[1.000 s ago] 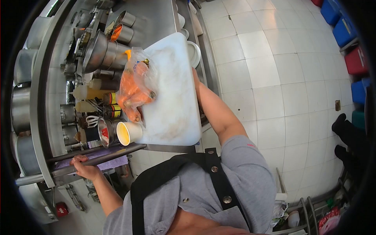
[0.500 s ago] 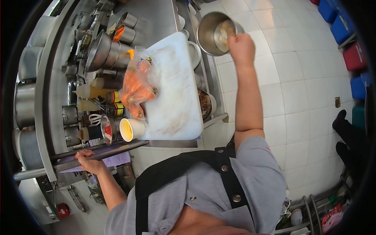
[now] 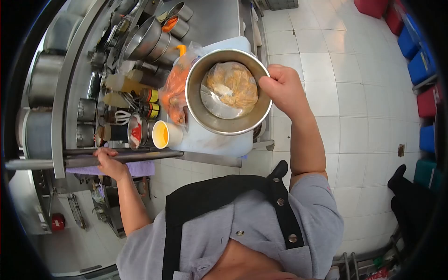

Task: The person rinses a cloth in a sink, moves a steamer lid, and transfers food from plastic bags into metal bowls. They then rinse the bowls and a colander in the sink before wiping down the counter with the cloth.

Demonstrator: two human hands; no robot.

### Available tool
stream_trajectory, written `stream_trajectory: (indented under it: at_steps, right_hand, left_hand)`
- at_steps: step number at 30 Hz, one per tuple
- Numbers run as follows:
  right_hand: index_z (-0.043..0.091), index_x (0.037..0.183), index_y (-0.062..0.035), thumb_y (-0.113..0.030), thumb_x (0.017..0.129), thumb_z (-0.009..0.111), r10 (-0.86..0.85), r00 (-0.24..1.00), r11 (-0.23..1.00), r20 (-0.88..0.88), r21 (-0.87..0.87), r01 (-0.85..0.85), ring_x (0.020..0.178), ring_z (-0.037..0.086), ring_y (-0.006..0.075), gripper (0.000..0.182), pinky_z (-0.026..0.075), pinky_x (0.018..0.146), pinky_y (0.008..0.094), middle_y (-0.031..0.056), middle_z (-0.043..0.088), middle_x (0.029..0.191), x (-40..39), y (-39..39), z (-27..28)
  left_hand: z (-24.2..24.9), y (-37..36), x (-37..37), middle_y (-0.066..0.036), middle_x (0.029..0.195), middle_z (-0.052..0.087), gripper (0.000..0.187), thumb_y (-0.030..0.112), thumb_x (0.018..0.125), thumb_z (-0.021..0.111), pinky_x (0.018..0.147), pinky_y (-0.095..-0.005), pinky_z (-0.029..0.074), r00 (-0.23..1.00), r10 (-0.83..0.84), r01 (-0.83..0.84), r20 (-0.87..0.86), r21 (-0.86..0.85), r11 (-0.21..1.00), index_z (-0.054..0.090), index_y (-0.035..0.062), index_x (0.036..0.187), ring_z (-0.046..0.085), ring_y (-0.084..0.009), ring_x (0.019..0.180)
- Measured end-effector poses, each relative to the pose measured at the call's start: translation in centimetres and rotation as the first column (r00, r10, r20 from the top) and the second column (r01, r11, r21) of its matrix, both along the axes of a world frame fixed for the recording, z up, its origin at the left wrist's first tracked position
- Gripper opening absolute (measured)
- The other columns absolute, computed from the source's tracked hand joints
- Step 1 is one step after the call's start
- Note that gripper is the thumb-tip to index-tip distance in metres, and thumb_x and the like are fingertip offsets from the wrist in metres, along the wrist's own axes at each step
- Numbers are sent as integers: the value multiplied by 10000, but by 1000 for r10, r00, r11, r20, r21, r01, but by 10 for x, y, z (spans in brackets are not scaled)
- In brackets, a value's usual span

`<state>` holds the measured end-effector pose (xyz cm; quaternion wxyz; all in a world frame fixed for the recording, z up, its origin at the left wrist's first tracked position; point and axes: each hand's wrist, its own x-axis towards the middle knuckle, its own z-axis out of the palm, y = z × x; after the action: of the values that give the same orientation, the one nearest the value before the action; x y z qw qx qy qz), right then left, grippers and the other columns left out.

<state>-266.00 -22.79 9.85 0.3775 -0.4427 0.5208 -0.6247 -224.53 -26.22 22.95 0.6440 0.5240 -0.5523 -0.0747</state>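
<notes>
My right hand [image 3: 284, 88] is closed at the right rim of a deep stainless steel pot [image 3: 198, 112]; any handle there is hidden by the fist. A clear plastic bag of yellowish-brown and whitish contents [image 3: 233, 86] lies inside the pot. The pot is over a white cutting board [image 3: 219, 145] and covers much of it. Beside the pot are a plastic bag of carrots [image 3: 175, 93] and a white paper cup with yellow contents [image 3: 169, 135]. My left hand [image 3: 110, 163] grips a metal rail [image 3: 135, 157] at the counter's near edge.
Left of the board stand squeeze bottles [image 3: 123, 84], a whisk [image 3: 122, 116], steel bowls [image 3: 135, 130] and other pans. A shelf with large pots [image 3: 44, 79] runs along the left. Coloured bins [image 3: 420, 65] line the right side, and another person's dark-clad legs [image 3: 410, 200] show there.
My right hand has brought the pot leftward from over the floor to above the cutting board. My left hand stays on the rail. The view has shifted slightly.
</notes>
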Motion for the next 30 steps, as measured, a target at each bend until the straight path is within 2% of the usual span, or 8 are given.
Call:
stream_trajectory:
  at_steps: [8,10,12,15,17,21,23,30]
  right_hand:
    - [433,575,51,-146,656,539,244,922,969,-300,40,-243,500,405,177,238,342,470,336,117,416,541,76,26,54]
    - [438,571,49,-130,652,536,297,881,955,-368,106,-278,497,402,172,220,342,470,338,110,416,535,107,38,69]
    - [420,561,47,-107,647,531,342,876,940,-341,127,-317,490,381,157,208,328,459,331,103,407,527,146,49,82]
    - [390,546,29,-87,646,519,374,833,927,-408,195,-320,492,345,115,200,298,440,306,58,369,508,208,50,86]
    - [381,544,20,-84,648,515,403,827,914,-391,226,-338,496,335,103,199,287,436,299,38,356,506,250,66,78]
    - [373,551,-5,-86,662,515,436,846,879,-307,346,-328,511,331,91,197,276,436,291,10,340,516,360,90,73]
    - [369,553,-12,-90,668,522,491,816,851,-305,369,-374,517,331,90,206,274,440,289,8,335,521,399,69,70]
    - [463,613,55,-118,739,557,519,498,745,-695,83,-662,602,456,293,234,363,548,376,180,429,621,622,22,64]
  left_hand:
    - [6,15,3,32,593,445,167,164,842,564,537,-213,368,999,-43,39,15,187,982,499,74,716,424,-55,565]
    - [-1,24,22,7,733,509,138,169,823,610,551,-221,386,983,-163,146,78,191,971,544,59,874,455,-64,619]
    - [2,37,46,-55,953,547,355,191,805,632,608,-231,439,923,-364,313,122,309,898,523,36,1104,519,-109,799]
    - [0,58,104,-45,1032,536,357,187,833,604,760,-273,436,744,-593,447,308,429,785,526,60,1157,498,-121,945]
    - [-10,84,152,-30,1029,541,281,203,848,586,785,-275,433,638,-770,609,11,605,513,574,69,1094,508,-133,939]
    - [-49,130,262,-39,1001,542,264,217,862,568,744,-280,465,619,-763,663,-185,644,382,540,51,1066,522,-135,921]
    - [-59,133,284,-61,961,540,240,216,871,555,660,-269,495,556,-607,809,-568,538,237,485,33,1009,549,-131,860]
    - [-90,165,437,-44,711,526,149,75,784,536,424,-236,450,802,-207,539,-561,529,656,463,33,906,523,-106,518]
